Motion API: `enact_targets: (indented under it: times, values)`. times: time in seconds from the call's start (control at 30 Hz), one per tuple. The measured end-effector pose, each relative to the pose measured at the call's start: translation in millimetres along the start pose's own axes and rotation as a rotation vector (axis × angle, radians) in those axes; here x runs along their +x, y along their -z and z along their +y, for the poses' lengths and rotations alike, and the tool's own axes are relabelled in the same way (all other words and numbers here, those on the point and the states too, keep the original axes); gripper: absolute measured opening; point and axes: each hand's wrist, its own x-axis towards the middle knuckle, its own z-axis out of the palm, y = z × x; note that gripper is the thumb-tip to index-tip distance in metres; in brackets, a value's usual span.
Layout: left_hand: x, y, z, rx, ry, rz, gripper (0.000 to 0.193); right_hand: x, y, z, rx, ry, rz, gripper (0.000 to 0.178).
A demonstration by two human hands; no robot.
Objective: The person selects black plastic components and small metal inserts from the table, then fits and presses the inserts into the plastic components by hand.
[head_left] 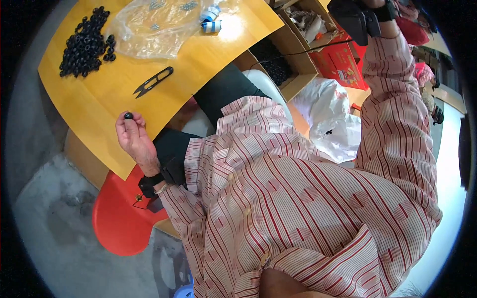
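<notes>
Near the yellow table's left front edge, my left hand [135, 139] is raised with its fingers closed on a small black round part [128, 115]. My right arm reaches up to the far right, where only a bit of my right hand [371, 3] shows at the top edge; its fingers are out of sight. A pile of similar black round parts [84, 52] lies at the table's far left. Between that pile and my body rests a pair of black thread snips [153, 82]. A clear plastic bag [144, 37] with small metal pieces on it is spread beyond the snips.
The yellow table [208, 54] ends beside my lap. Blue-and-white striped rolls [211, 25] sit near its far edge. At right stand a cardboard box [298, 84] of black items, a red box [338, 62] and a white bag [333, 116]. A red stool [121, 216] is at lower left.
</notes>
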Motion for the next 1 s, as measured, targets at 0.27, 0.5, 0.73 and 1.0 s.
enact_targets:
  times: [0.27, 0.5, 0.73, 1.0]
  values:
    - [4, -6, -4, 0.055, 0.015, -0.009, 0.019, -78, -33, 21, 0.663, -0.583, 0.319, 0.019]
    - [9, 4, 3, 0.008, 0.034, -0.052, 0.017, -107, -31, -4, 0.659, -0.620, 0.357, 0.018]
    - [13, 9, -7, 0.027, -0.031, -0.062, 0.018, -67, -36, -24, 0.671, -0.507, 0.308, 0.018]
    - [4, 2, -7, -0.014, -0.047, -0.017, 0.019, 23, -43, -54, 0.691, -0.240, 0.222, 0.017]
